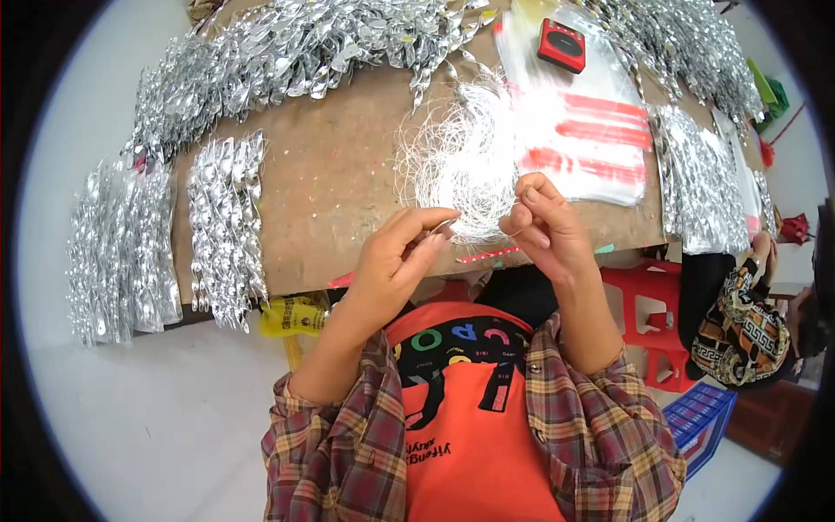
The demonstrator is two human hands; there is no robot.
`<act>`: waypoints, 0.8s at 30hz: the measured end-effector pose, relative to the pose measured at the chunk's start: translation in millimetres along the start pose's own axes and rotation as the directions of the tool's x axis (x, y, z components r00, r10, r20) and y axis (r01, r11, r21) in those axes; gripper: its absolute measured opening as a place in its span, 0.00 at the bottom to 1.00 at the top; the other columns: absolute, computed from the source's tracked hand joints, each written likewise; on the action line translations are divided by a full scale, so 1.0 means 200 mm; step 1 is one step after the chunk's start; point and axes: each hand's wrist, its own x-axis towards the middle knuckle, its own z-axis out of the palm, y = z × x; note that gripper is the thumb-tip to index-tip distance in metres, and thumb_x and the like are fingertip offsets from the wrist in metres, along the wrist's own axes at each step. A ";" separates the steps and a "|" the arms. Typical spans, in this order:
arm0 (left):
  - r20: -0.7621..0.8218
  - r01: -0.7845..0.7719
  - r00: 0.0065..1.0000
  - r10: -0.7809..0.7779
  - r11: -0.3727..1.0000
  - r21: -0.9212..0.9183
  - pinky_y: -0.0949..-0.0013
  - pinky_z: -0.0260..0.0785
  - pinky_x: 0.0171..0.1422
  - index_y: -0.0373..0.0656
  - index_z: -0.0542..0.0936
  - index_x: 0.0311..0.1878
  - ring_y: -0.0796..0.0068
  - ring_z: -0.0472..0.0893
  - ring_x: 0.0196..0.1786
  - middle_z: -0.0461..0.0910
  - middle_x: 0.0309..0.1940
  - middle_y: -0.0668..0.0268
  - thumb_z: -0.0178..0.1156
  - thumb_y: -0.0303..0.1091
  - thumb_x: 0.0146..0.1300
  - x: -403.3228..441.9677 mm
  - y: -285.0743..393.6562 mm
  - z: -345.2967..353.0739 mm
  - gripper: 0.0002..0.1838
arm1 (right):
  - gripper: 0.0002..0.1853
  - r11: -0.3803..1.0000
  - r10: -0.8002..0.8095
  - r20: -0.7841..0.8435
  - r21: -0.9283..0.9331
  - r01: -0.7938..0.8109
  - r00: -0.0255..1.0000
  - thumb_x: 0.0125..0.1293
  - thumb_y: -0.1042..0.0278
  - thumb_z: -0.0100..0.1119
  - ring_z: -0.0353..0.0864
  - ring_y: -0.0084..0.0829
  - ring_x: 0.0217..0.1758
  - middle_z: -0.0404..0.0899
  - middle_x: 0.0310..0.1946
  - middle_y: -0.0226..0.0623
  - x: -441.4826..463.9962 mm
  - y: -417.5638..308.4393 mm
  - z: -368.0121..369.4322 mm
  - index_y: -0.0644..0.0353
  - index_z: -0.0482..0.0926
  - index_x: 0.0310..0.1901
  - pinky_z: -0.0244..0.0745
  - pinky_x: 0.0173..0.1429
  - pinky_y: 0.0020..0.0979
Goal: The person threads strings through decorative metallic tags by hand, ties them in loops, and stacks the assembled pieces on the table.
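Observation:
My left hand [404, 250] is raised just in front of the table's near edge, with thumb and forefinger pinched together. Across from it, my right hand [548, 228] is also closed, its thumb pressed against the fingertips. Whatever the fingertips grip is too thin to make out. Right behind both hands lies a loose, tangled pile of thin whitish strings [465, 157], partly washed out by glare. Beside it, on the right, is a stack of clear plastic bags [609, 165] with red bands.
A red speaker-like box [562, 45] sits on the bags. Silver foil strands [304, 52] line the table's back, and bundles [226, 226] hang over its front edge. Red stools [657, 313] and a blue crate [700, 422] stand at right, near another person's patterned sleeve [744, 322].

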 end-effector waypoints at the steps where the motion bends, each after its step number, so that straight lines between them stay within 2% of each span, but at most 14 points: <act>1: -0.003 -0.013 1.000 0.013 1.000 -0.021 0.76 0.65 0.48 0.37 0.73 0.52 0.78 0.75 0.42 0.75 0.40 0.66 0.48 0.24 0.65 0.00 -0.02 0.00 0.13 | 0.04 1.000 -0.006 -0.003 0.000 0.006 1.000 0.68 0.68 0.48 0.51 0.11 0.11 0.75 0.21 0.28 0.00 0.00 -0.01 0.56 0.72 0.39 0.57 0.33 0.18; 2: -0.007 -0.027 1.000 0.027 0.999 -0.042 0.75 0.65 0.52 0.36 0.73 0.52 0.78 0.75 0.45 0.75 0.41 0.66 0.48 0.25 0.65 -0.01 -0.03 0.00 0.13 | 0.04 1.000 0.004 -0.006 0.021 -0.004 1.000 0.68 0.68 0.49 0.51 0.11 0.11 0.76 0.21 0.29 0.01 0.01 -0.01 0.56 0.72 0.39 0.57 0.32 0.17; 6: -0.021 0.017 1.000 -0.019 0.995 -0.097 0.74 0.63 0.54 0.36 0.73 0.52 0.78 0.74 0.48 0.74 0.44 0.65 0.48 0.25 0.65 -0.02 -0.05 0.00 0.13 | 0.04 0.999 0.008 -0.013 0.052 -0.007 1.000 0.67 0.68 0.49 0.51 0.11 0.11 0.77 0.23 0.29 0.02 0.01 -0.03 0.57 0.72 0.39 0.55 0.30 0.15; 8: -0.098 -0.016 0.995 0.003 0.990 -0.137 0.76 0.66 0.44 0.38 0.75 0.50 0.79 0.74 0.38 0.75 0.37 0.64 0.50 0.25 0.63 -0.02 -0.06 0.01 0.13 | 0.04 0.999 0.006 -0.026 0.041 -0.005 1.000 0.67 0.68 0.49 0.50 0.11 0.11 0.77 0.23 0.29 0.02 0.02 -0.04 0.56 0.72 0.39 0.56 0.30 0.15; 18: -0.082 0.033 0.995 -0.049 0.981 -0.191 0.76 0.66 0.45 0.38 0.75 0.50 0.78 0.76 0.41 0.76 0.37 0.64 0.51 0.26 0.63 -0.06 -0.09 0.00 0.13 | 0.03 1.000 -0.001 -0.046 0.016 0.002 0.999 0.67 0.67 0.50 0.49 0.10 0.11 0.77 0.23 0.28 0.03 0.02 -0.02 0.55 0.71 0.38 0.53 0.28 0.13; 20: 0.055 0.152 0.988 -0.145 0.975 -0.164 0.75 0.66 0.52 0.35 0.73 0.52 0.79 0.74 0.48 0.76 0.44 0.66 0.49 0.26 0.65 -0.07 -0.07 -0.03 0.14 | 0.03 1.000 0.007 -0.041 0.014 -0.006 0.999 0.67 0.67 0.50 0.49 0.10 0.11 0.77 0.23 0.28 0.03 0.03 -0.02 0.55 0.71 0.38 0.53 0.28 0.13; 21: 0.050 0.154 0.988 -0.148 0.974 -0.165 0.75 0.66 0.52 0.35 0.73 0.52 0.79 0.74 0.48 0.76 0.44 0.66 0.49 0.26 0.65 -0.07 -0.08 -0.04 0.14 | 0.03 1.000 0.008 -0.037 0.010 -0.008 0.999 0.67 0.67 0.50 0.49 0.10 0.11 0.77 0.23 0.28 0.03 0.03 -0.01 0.55 0.71 0.38 0.53 0.28 0.14; 23: 0.208 0.227 0.957 -0.203 0.969 -0.101 0.76 0.66 0.50 0.35 0.74 0.51 0.80 0.74 0.47 0.76 0.43 0.66 0.50 0.28 0.65 -0.08 -0.11 -0.07 0.13 | 0.03 1.000 0.022 -0.019 -0.008 -0.023 1.000 0.67 0.67 0.50 0.49 0.10 0.11 0.77 0.23 0.29 0.03 0.03 0.01 0.55 0.71 0.38 0.53 0.29 0.14; 24: 0.202 0.230 0.957 -0.206 0.968 -0.103 0.76 0.66 0.50 0.35 0.74 0.51 0.80 0.74 0.47 0.76 0.43 0.66 0.50 0.28 0.65 -0.08 -0.11 -0.08 0.13 | 0.03 0.999 0.030 -0.004 -0.027 -0.030 1.000 0.67 0.67 0.50 0.49 0.10 0.11 0.78 0.24 0.29 0.03 0.04 0.02 0.56 0.71 0.38 0.53 0.29 0.14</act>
